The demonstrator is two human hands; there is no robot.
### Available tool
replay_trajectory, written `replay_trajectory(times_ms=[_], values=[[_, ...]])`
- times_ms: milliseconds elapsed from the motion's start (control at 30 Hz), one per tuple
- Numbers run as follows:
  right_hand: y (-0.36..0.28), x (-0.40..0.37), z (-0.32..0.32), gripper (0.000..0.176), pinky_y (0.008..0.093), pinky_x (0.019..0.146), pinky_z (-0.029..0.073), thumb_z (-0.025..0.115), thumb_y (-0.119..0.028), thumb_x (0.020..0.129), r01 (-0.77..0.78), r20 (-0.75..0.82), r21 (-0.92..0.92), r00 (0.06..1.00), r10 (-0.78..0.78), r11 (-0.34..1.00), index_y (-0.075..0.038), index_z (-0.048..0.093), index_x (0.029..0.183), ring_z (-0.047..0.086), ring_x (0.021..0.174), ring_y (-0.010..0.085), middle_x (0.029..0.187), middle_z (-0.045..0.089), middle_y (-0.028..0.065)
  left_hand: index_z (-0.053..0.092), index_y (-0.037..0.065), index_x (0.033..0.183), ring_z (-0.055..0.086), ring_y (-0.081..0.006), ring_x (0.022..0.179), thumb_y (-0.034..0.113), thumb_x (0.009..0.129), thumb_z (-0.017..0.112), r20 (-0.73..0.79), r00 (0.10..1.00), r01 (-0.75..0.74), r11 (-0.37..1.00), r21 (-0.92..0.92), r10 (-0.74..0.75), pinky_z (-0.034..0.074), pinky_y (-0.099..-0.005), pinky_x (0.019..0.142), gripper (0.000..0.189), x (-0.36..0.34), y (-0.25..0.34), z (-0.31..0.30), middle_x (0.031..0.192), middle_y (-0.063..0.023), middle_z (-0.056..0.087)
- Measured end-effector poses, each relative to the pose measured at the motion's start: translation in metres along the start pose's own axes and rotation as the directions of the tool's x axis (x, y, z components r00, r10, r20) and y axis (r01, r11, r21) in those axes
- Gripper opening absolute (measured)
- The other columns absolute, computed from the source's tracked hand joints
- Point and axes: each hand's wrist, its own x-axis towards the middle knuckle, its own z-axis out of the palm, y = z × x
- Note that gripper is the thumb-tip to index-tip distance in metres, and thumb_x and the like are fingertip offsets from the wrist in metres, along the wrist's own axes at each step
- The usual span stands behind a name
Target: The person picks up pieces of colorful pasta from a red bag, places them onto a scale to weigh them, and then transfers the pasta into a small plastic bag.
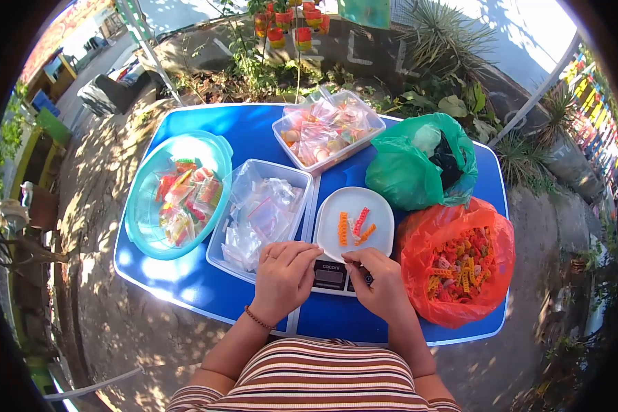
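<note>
A white plate (pixel 328 218) rests on a black-fronted kitchen scale (pixel 330 275), holding several orange and red crinkled snack pieces (pixel 344 229). At the plate's front left corner is my left hand (pixel 285 276), its fingers bent and pressed together. My right hand (pixel 378 283) pinches thumb to finger by the plate's front right, partly covering the scale's buttons. Whatever sits in either pinch is too small or clear to make out. Left of the scale stands a clear tub (pixel 215 255) of small transparent plastic bags (pixel 264 218).
A turquoise basin (pixel 136 206) with filled packets is at the left. Behind stands another clear tub (pixel 353 146) of filled packets. On the right are a green plastic bag (pixel 402 172) and an orange bag (pixel 413 275) of colourful snacks, all on a blue table (pixel 343 319).
</note>
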Motion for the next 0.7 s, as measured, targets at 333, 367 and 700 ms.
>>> replay_trajectory(times_ms=[333,367,700], values=[[-0.001,0.000,0.008,0.014,0.0341,0.070,0.056,0.069,0.004,0.088,-0.002,0.040,0.021,0.999,0.001,1.000,0.002,0.070,0.102,0.072,0.078,0.0269,0.090,0.070,0.0140,0.070,0.008,0.117,0.068,-0.0241,0.105,0.011,0.086,0.071,0.061,0.972,0.210,0.956,0.203,-0.227,0.042,-0.0406,0.098,0.032,0.011,-0.065,0.007,0.108,-0.0070,0.074],[0.000,-0.001,0.007,0.014,0.0341,0.070,0.056,0.069,0.004,0.088,-0.009,0.039,0.022,0.999,0.008,1.000,0.002,0.070,0.103,0.071,0.078,0.0268,0.090,0.070,0.0139,0.071,0.008,0.115,0.069,-0.0241,0.102,0.011,0.085,0.072,0.063,0.970,0.217,0.953,0.211,-0.235,0.042,-0.0418,0.098,0.030,0.011,-0.064,0.008,0.104,-0.0072,0.075],[0.020,-0.009,0.021,0.019,0.0296,0.070,0.056,0.066,-0.002,0.097,-0.209,0.072,0.445,0.978,0.197,0.871,0.005,0.069,0.114,0.070,0.080,0.0141,0.099,0.074,0.0104,0.075,0.011,0.099,0.070,-0.0205,0.088,0.006,0.085,0.073,-0.312,0.950,0.021,1.000,0.023,-0.013,0.048,-0.0359,0.085,0.015,0.028,-0.022,-0.006,0.093,-0.0015,0.074]])
